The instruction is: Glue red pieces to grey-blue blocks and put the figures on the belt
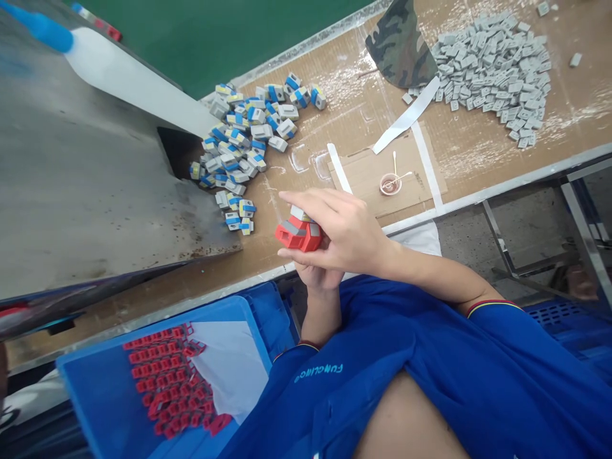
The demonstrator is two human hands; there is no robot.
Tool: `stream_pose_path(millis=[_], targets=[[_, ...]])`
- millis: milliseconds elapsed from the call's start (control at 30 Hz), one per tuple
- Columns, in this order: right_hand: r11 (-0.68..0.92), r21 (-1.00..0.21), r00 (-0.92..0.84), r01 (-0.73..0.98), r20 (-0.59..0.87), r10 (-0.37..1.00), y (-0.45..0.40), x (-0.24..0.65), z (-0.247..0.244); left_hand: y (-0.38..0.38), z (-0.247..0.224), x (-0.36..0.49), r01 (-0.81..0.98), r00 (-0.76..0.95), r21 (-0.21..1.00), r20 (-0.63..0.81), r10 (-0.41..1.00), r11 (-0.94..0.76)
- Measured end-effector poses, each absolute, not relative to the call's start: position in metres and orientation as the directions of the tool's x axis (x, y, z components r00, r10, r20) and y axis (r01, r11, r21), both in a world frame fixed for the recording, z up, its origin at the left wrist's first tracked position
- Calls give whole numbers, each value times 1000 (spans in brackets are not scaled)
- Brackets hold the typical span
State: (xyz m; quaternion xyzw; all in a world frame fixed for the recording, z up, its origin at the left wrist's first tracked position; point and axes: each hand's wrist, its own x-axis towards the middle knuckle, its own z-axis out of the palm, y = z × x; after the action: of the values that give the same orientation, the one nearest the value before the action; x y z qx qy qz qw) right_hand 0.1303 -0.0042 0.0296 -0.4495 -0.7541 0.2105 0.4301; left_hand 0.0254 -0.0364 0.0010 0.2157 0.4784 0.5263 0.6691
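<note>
Both hands are close together just over the table's near edge. My right hand [356, 236] is wrapped round one side of a red and grey toy-like part [299, 234], its fingers above and its thumb below. A white piece [299, 213] shows at the top of this part, under the fingers. My left hand [319, 275] is underneath, closed against the same part; most of its fingers are hidden behind the part and my right hand.
White, blue and yellow blocks [253, 131] are heaped by a metal machine [95, 172]. Small grey pieces [502, 70] lie at back right. A small cup [390, 185] with swabs stands on cardboard [363, 185]. Red parts [172, 376] fill part of a blue bin [102, 389], lower left.
</note>
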Motion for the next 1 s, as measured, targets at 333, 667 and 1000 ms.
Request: stream_pose_path(millis=[333, 667, 1000], targets=[[498, -716, -185, 489, 473, 862, 0, 125, 18, -31, 3, 27, -506, -79, 826, -329, 941, 247], [497, -722, -157, 481, 487, 859, 5, 123, 8, -27, 5, 26, -521, -50, 808, -349, 936, 274], [488, -712, -172, 505, 470, 865, 6, 121, 9, -26, 1, 25, -552, -73, 810, -283, 956, 198]])
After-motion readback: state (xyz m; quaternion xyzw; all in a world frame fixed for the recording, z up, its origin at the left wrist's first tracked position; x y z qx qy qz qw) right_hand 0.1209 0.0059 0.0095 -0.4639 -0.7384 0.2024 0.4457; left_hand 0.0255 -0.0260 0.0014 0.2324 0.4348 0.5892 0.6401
